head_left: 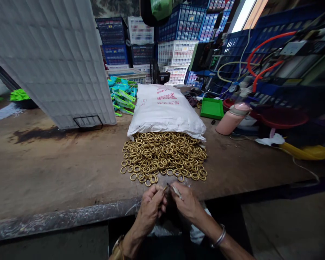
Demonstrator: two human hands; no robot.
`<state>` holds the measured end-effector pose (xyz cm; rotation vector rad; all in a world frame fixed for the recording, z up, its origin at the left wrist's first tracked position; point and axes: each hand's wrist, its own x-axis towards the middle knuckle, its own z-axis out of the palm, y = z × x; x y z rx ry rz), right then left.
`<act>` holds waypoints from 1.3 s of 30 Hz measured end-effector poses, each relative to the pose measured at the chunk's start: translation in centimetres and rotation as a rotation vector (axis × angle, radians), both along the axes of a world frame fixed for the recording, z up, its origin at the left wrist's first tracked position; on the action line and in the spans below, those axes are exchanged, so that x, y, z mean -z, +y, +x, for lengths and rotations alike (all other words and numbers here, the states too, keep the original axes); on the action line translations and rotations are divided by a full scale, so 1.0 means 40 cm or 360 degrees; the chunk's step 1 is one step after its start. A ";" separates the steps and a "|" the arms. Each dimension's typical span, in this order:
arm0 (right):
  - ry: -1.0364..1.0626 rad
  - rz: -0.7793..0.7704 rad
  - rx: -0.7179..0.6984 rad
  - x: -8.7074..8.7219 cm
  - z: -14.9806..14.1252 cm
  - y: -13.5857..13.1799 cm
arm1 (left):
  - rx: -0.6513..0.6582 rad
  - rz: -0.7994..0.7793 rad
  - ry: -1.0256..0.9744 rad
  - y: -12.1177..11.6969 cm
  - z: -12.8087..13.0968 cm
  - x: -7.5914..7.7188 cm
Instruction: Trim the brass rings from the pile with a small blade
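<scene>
My left hand (152,203) is closed at the table's front edge, pinching a gold-coloured ring (165,188), of which only a small part shows. Close beside it, my right hand (187,203) is wrapped round a small knife-like tool with a pale handle (177,192). Its dark tip points left and meets or nearly touches the ring; I cannot tell which. Just beyond both hands lies a wide heap of gold-coloured rings (165,155). The heap spills from under a white woven sack (162,112) with red print, lying flat on the table.
A tall pale ribbed panel (70,72) stands on the wooden table (70,169) at left. Bright green and blue plastic pieces (123,94) lie behind it. At right are a green tray (211,108), a pink bottle (231,119) and a yellow bag (308,151). Stacked crates (177,52) stand behind.
</scene>
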<state>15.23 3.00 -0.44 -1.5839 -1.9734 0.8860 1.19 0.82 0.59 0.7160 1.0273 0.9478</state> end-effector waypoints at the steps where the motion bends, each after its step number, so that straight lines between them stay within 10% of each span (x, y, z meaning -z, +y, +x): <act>1: -0.0087 0.0023 -0.0068 0.000 0.000 -0.006 | -0.0008 0.0010 0.0013 0.001 0.001 -0.001; 13: -0.0627 0.0086 -0.0215 -0.002 0.000 -0.017 | 0.0008 0.0230 0.0148 -0.009 -0.005 0.012; 25: -0.1041 0.0225 0.0530 -0.008 0.064 0.058 | 0.0009 -0.0041 -0.0386 -0.014 -0.007 -0.007; 39: -0.0604 0.0437 0.0192 0.000 0.041 0.037 | -0.0123 -0.0289 -0.0684 0.008 -0.021 -0.001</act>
